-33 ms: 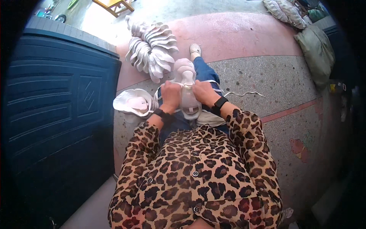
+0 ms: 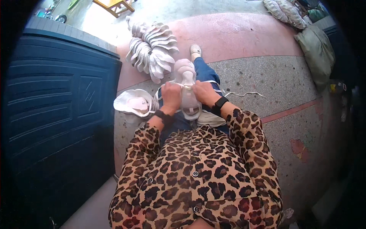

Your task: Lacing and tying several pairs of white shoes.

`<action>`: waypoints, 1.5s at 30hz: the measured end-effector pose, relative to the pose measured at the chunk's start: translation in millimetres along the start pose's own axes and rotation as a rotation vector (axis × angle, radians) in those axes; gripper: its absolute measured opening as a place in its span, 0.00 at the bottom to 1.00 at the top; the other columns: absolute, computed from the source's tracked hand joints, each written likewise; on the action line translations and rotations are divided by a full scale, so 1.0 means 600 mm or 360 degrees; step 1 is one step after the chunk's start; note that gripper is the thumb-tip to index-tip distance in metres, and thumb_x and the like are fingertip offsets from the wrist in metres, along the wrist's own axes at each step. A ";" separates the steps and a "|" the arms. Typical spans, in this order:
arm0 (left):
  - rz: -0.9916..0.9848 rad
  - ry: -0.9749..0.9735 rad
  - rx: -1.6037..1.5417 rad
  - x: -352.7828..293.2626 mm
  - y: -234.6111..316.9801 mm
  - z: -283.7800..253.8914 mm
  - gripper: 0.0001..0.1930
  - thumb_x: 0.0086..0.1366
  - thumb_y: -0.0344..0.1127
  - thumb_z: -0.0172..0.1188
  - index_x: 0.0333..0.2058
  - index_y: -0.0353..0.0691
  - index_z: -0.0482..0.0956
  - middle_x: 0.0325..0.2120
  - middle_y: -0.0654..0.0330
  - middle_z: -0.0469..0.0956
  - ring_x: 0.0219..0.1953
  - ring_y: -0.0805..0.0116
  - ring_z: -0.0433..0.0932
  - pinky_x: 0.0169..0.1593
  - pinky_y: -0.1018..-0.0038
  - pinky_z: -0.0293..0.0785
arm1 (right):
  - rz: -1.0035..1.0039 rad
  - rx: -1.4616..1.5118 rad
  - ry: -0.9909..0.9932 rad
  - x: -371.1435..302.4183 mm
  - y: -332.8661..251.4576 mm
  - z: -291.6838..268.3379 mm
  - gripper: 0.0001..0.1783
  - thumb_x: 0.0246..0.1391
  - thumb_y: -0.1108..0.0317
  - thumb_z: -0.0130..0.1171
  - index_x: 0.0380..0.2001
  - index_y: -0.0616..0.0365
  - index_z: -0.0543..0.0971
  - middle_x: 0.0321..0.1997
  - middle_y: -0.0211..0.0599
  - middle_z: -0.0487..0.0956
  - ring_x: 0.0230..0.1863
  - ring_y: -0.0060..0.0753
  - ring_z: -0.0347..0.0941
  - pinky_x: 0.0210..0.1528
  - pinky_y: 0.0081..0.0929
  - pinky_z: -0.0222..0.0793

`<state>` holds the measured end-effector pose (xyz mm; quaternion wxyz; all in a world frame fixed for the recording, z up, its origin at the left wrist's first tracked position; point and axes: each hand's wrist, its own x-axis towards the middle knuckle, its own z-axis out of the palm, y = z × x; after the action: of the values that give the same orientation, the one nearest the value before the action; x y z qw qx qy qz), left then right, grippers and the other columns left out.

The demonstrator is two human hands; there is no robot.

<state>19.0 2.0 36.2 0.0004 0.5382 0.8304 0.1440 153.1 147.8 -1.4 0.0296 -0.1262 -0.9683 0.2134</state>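
Observation:
A pale pinkish-white shoe upper (image 2: 189, 100) lies lengthwise over my lap, its tongue end pointing away from me. My left hand (image 2: 171, 94) is closed in a pinch at the upper's left edge, with a loop of white lace beside it. At the right edge, my right hand (image 2: 204, 92) pinches too, and white lace (image 2: 246, 94) trails from that side out over the floor. Both hands appear to grip the lace at the throat of the upper; the fingertips are partly hidden. Left of my knee sits another white shoe upper (image 2: 126, 102) with a pink insole-like piece inside.
A curled stack of many white shoe uppers (image 2: 162, 57) lies on the floor ahead to the left. A dark blue panelled door (image 2: 49, 99) stands at my left. Stuffed sacks (image 2: 316, 51) rest at the far right, and a wooden stool (image 2: 113, 5) stands at the back.

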 end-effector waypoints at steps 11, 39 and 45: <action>-0.0146 -0.0162 0.0084 -0.056 -0.007 0.006 0.12 0.55 0.32 0.58 0.39 0.43 0.75 0.35 0.58 0.77 0.45 0.51 0.72 0.39 0.53 0.70 | 0.0193 -0.0319 0.0171 -0.029 -0.060 -0.026 0.14 0.51 0.56 0.61 0.29 0.55 0.84 0.36 0.41 0.78 0.45 0.44 0.72 0.44 0.44 0.64; -0.0489 -0.0535 -0.1877 0.098 -0.034 0.008 0.09 0.56 0.33 0.70 0.31 0.36 0.81 0.26 0.64 0.80 0.30 0.76 0.77 0.37 0.74 0.74 | -0.0436 -0.0278 0.0324 -0.014 -0.048 -0.027 0.07 0.46 0.67 0.57 0.29 0.51 0.82 0.38 0.37 0.78 0.46 0.38 0.72 0.45 0.40 0.63; -0.0207 -0.0860 -0.1773 0.149 -0.029 0.008 0.10 0.56 0.36 0.71 0.34 0.38 0.83 0.27 0.65 0.81 0.31 0.78 0.76 0.37 0.75 0.74 | -0.0492 0.0242 0.0984 -0.025 -0.042 -0.143 0.07 0.49 0.69 0.59 0.33 0.50 0.80 0.35 0.36 0.75 0.37 0.41 0.73 0.40 0.42 0.64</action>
<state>-33.3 76.3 41.0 0.5000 0.4228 0.6323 0.4140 171.5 156.4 86.8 0.3625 -0.0341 -0.9026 0.2297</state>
